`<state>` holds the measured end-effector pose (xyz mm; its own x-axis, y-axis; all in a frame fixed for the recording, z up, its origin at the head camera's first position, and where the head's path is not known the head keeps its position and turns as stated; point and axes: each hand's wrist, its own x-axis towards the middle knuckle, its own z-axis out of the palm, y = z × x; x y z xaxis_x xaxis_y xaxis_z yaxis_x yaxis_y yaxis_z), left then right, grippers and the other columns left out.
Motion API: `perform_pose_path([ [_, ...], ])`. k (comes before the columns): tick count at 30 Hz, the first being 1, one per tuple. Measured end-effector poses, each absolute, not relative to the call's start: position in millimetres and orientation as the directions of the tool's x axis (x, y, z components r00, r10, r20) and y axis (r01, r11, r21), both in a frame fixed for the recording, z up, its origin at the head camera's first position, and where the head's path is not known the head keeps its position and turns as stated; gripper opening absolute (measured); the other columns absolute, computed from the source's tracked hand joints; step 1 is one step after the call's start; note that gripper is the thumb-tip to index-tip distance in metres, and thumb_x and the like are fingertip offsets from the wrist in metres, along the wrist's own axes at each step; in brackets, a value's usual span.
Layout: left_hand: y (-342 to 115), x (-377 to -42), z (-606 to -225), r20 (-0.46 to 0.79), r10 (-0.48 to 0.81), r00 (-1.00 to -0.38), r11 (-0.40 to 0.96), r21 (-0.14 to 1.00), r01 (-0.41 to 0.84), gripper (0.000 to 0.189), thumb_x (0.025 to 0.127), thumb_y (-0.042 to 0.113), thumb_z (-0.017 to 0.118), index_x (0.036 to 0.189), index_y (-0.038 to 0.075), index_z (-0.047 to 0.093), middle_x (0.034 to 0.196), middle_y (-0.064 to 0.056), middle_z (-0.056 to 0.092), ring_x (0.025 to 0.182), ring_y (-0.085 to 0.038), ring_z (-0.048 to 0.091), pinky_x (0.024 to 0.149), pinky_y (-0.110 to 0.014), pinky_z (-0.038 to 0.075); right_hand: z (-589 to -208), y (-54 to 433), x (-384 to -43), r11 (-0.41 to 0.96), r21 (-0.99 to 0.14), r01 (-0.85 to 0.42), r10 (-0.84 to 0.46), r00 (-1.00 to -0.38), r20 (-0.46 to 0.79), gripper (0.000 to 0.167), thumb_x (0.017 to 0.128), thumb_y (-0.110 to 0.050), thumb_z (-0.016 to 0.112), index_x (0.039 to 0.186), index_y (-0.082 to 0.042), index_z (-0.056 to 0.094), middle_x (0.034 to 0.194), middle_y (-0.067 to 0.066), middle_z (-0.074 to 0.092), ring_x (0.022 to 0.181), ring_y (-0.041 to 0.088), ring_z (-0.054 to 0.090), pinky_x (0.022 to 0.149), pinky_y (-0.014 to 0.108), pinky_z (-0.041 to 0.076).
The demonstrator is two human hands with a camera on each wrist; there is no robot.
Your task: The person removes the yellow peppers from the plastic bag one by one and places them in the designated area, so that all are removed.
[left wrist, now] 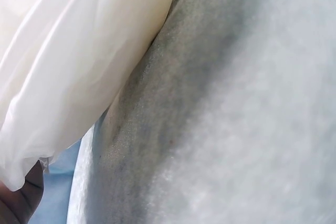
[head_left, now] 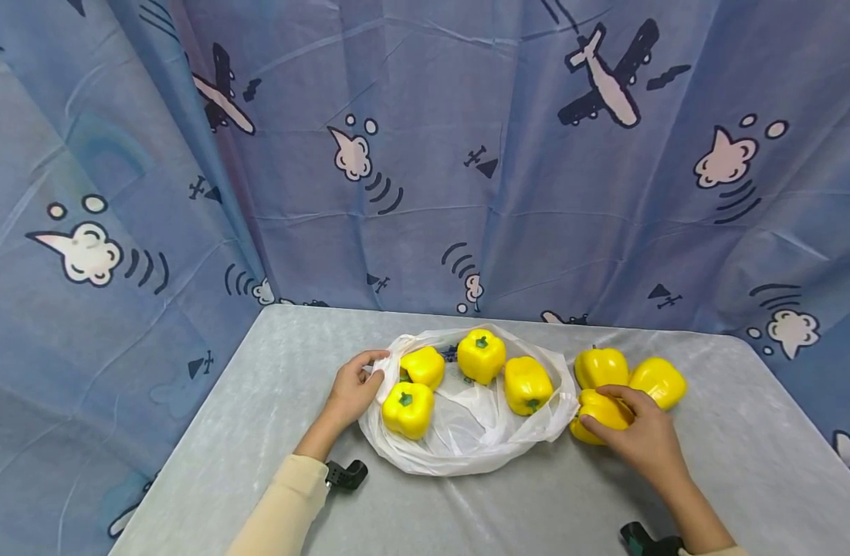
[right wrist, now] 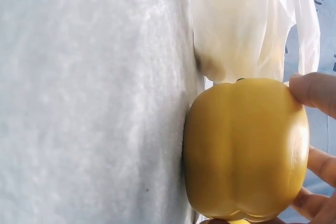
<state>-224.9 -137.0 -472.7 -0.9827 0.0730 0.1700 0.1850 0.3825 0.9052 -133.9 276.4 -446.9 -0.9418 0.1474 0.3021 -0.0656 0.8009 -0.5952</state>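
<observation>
An open white plastic bag (head_left: pixel 459 463) lies on the table with several yellow bell peppers inside, among them one bell pepper (head_left: pixel 482 357) at its far side. My left hand (head_left: pixel 350 392) pinches the bag's left rim between thumb and fingers. To the right of the bag, my right hand (head_left: pixel 643 432) grips a yellow bell pepper (right wrist: pixel 244 150), with thumb and fingers around it. In the right wrist view this pepper lies on its side, against the tabletop. Two more bell peppers, one on the left (head_left: pixel 601 367) and one on the right (head_left: pixel 658 382), lie just behind it.
The table (head_left: pixel 272 363) has a pale grey cover. Behind it and along the left hangs a blue curtain (head_left: pixel 425 255) printed with planes and clouds. Black wrist devices show at the left wrist (head_left: pixel 347 475) and the right wrist (head_left: pixel 648 540).
</observation>
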Motion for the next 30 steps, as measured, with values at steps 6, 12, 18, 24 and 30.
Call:
perform_pose_path([
  [6,-136.3,-224.8,-472.7,0.154,0.068,-0.986,0.386,0.907,0.168,0.032,0.091,0.009,0.056,0.12,0.015,0.066,0.109,-0.012,0.059,0.049,-0.008,0.041,0.042,-0.019,0.037,-446.5,276.8,-132.9,0.806,-0.591,-0.043,0.146,-0.952,0.268,0.058,0.073,-0.035,0.082,0.116,-0.002,0.062,0.118,0.027,0.06,0.11,0.043,0.053,0.086,0.057,0.042],
  [12,-135.3,-224.8,-472.5,0.152,0.068,-0.986,0.391,0.905,0.166,0.032,0.091,0.008,0.055,0.12,0.014,0.066,0.107,-0.012,0.06,0.049,-0.008,0.042,0.042,-0.019,0.037,-446.0,277.3,-132.3,0.842,-0.539,-0.038,0.138,-0.949,0.282,0.056,0.074,-0.038,0.08,0.115,-0.004,0.063,0.117,0.025,0.061,0.107,0.043,0.055,0.084,0.059,0.042],
  [18,-134.9,-225.2,-471.8,0.15,0.07,-0.986,0.393,0.905,0.166,0.032,0.091,0.008,0.055,0.12,0.015,0.066,0.104,-0.012,0.061,0.047,-0.007,0.041,0.041,-0.019,0.036,-446.7,279.8,-132.6,0.859,-0.509,-0.058,0.122,-0.942,0.313,0.052,0.075,-0.036,0.08,0.114,-0.006,0.063,0.116,0.024,0.061,0.108,0.042,0.055,0.085,0.059,0.042],
  [24,-134.6,-224.1,-470.8,0.148,0.071,-0.987,0.389,0.907,0.164,0.032,0.091,0.008,0.055,0.121,0.014,0.066,0.107,-0.012,0.06,0.049,-0.007,0.042,0.042,-0.019,0.036,-445.8,281.8,-132.4,0.856,-0.51,-0.084,0.103,-0.939,0.327,0.05,0.075,-0.032,0.08,0.115,-0.006,0.063,0.117,0.025,0.061,0.109,0.043,0.054,0.086,0.059,0.041],
  [30,-134.6,-223.6,-470.5,0.142,0.067,-0.988,0.389,0.908,0.157,0.032,0.091,0.009,0.055,0.121,0.015,0.066,0.111,-0.012,0.059,0.049,-0.008,0.042,0.042,-0.019,0.036,-439.7,281.5,-131.7,0.837,-0.53,-0.133,0.092,-0.922,0.376,0.045,0.077,-0.024,0.078,0.115,-0.005,0.063,0.117,0.026,0.061,0.106,0.042,0.056,0.082,0.056,0.045],
])
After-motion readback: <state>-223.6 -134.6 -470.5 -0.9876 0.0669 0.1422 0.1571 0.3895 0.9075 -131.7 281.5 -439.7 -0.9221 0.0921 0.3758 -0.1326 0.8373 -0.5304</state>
